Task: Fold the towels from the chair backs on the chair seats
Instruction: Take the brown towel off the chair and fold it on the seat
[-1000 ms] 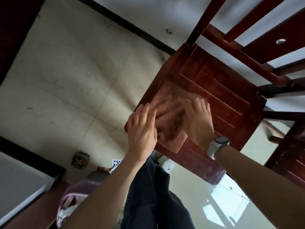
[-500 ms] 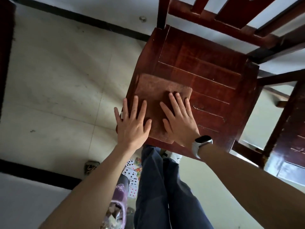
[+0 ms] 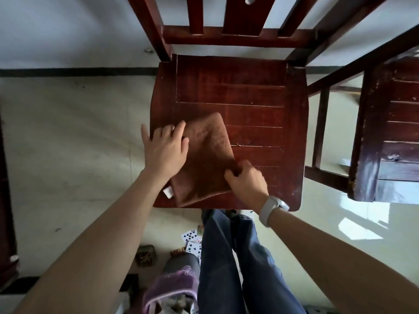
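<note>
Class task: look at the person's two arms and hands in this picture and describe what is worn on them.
Both forearms are bare, with no sleeves in view and no gloves. The left hand shows no ring or band on its fingers. The right hand has a smartwatch at the wrist, on a pale, whitish strap with a rounded case.

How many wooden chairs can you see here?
2. One chair stands directly in front of the person, with the brown towel on its seat. A second chair is cut off at the right edge. Others may be out of view.
</note>
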Demonstrator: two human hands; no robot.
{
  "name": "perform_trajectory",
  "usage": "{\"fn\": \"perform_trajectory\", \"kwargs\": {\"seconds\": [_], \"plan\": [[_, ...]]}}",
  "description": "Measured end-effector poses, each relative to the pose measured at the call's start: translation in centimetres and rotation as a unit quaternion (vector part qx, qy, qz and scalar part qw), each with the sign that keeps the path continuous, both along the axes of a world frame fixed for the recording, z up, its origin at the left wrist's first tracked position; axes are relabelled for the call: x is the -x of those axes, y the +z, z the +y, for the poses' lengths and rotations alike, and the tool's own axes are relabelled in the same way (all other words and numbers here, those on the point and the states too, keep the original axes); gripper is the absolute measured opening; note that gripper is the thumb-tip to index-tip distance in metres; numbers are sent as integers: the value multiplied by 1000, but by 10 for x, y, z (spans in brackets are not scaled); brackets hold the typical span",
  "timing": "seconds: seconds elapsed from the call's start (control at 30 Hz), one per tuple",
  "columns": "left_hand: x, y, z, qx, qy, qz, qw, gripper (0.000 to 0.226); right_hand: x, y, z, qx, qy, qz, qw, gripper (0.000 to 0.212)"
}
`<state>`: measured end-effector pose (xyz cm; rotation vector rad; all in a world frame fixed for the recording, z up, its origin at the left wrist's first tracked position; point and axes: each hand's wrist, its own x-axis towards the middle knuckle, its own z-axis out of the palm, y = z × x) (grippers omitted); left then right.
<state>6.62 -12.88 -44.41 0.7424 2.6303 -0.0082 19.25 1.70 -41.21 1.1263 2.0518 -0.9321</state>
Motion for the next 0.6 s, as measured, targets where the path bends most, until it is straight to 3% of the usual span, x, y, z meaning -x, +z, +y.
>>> {"fn": "perform_trajectory", "kwargs": {"seconds": [0.1,0.17,0.33,0.6], "plan": [[-16,9,3,-15,91,-75,993,45,11,8,44,-96,-70,163,980,31],[-27,10,7,-55,156,-133,977,49,13,8,65,-136,-106,207,963,36],[-28,6,26,-184,316,-189,911,50,-8,-18,57,-24,-219,55,974,43],[-12,11,38,-244,402,-294,832,34,-1,-26,32,83,-385,78,916,22]]}}
